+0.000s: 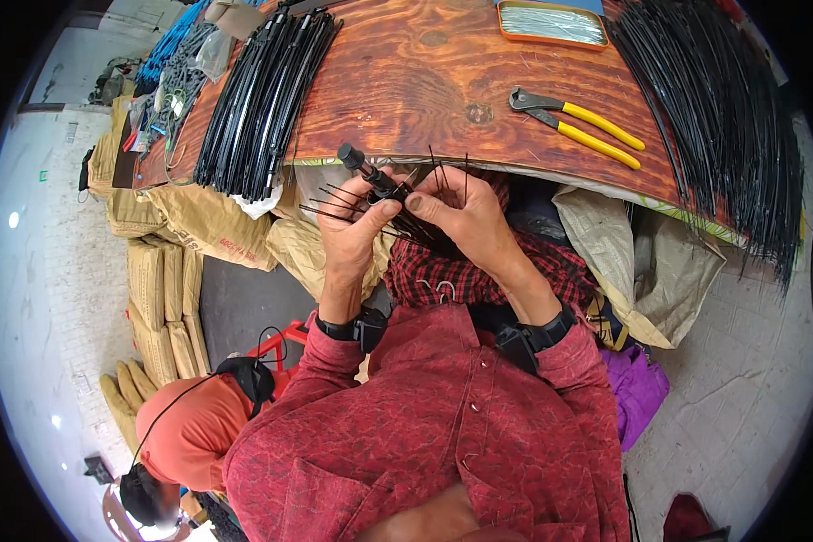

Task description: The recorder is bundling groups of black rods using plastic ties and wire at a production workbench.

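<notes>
My left hand [350,230] is closed round a black umbrella frame [361,165], whose knobbed shaft end points up and to the left. Thin black ribs stick out between and beyond my fingers. Thumb and fingers of my right hand [468,221] pinch at the same frame where the ribs meet the shaft; the small part between the fingertips is too small to make out. Both hands are just off the table's near edge, above my lap. On the table, end-cutting pliers [580,126] with yellow handles lie to the right of my hands.
The brown wooden table [406,81] bears a bundle of black rods [266,99] on the left and long thin black ribs [718,117] on the right. An orange-rimmed tin [551,24] holds silvery wires. Sacks [641,262] hang below; another person [190,425] sits at lower left.
</notes>
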`<state>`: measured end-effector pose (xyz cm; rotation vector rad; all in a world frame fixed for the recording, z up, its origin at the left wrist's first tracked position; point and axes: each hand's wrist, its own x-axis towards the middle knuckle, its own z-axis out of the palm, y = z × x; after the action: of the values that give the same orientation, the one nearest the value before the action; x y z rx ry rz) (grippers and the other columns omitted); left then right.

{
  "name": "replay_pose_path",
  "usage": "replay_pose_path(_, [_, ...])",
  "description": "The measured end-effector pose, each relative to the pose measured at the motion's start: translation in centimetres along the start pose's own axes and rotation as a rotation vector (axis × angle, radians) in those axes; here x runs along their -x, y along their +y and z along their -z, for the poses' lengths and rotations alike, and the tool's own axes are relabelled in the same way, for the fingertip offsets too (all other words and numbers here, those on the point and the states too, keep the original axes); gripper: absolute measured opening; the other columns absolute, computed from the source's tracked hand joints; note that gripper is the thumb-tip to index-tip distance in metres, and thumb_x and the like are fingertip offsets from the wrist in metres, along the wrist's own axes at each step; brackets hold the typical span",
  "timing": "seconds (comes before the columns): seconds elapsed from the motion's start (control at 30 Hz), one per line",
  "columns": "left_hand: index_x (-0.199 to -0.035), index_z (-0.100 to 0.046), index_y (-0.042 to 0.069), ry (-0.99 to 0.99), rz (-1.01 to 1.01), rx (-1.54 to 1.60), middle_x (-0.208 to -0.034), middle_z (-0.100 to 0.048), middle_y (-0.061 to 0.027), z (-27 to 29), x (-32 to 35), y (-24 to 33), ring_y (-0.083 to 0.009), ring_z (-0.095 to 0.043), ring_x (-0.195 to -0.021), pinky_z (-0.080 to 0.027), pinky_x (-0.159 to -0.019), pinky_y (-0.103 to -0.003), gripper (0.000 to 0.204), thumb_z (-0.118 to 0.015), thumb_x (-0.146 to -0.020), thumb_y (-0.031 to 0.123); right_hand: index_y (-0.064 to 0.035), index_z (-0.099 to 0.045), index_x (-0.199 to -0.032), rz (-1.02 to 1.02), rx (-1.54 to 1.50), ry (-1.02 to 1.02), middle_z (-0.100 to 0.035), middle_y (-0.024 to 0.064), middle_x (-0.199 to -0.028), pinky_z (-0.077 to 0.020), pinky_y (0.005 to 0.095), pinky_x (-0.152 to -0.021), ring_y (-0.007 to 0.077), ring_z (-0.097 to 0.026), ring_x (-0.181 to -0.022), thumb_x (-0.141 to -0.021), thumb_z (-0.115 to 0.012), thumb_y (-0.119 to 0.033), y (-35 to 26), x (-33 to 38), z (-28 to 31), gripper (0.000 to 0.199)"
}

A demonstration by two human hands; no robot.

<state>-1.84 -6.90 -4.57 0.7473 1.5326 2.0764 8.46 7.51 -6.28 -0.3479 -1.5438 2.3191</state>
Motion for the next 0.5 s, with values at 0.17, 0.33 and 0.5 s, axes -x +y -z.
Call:
replay_pose_path(0.17, [-0.118, -0.065, -0.006, -0.011, 0.041, 0.025, -0.107, -0.071, -0.0134, 0.6, -0.1, 0.2, -0.0194, -0.067, -0.097, -0.054, -0.09, -0.031, 0.04, -0.079, -0.082, 0.002, -0.0017, -0.064, -0.087, -0.034, -0.066, -0.012, -0.063, -0.0034, -0.079, -0.0432, 0.0229, -0.062, 0.0029, -0.053, -0.072, -0.09, -0.075, -0.014, -0.7, 0.2, -0.4, 0.017])
replay_pose_path(0.33, [-0.115, -0.065, -0.004, -0.038, -0.009, 0.096, -0.11, -0.065, -0.0105, 0.3, -0.3, -0.1, -0.0198, -0.063, -0.101, -0.05, -0.093, -0.034, 0.043, -0.083, -0.08, 0.013, -0.002, -0.063, -0.085, 0.026, 0.068, 0.032, -0.062, -0.0037, -0.077, -0.043, 0.0225, -0.061, 0.0027, -0.052, -0.073, -0.09, -0.075, -0.013, -0.9, 0.8, -0.9, 0.017])
replay_pose_path(0.5, [-0.115, -0.067, -0.004, -0.108, -0.036, 0.081, -0.111, -0.062, -0.0078, 0.7, -0.4, -0.5, -0.0201, -0.062, -0.104, -0.049, -0.093, -0.034, 0.044, -0.083, -0.08, 0.016, -0.0019, -0.065, -0.085, 0.002, -0.031, -0.011, -0.063, -0.0037, -0.077, -0.0441, 0.0225, -0.062, 0.0028, -0.054, -0.073, -0.089, -0.076, -0.011, -1.1, 1.0, -0.6, 0.015])
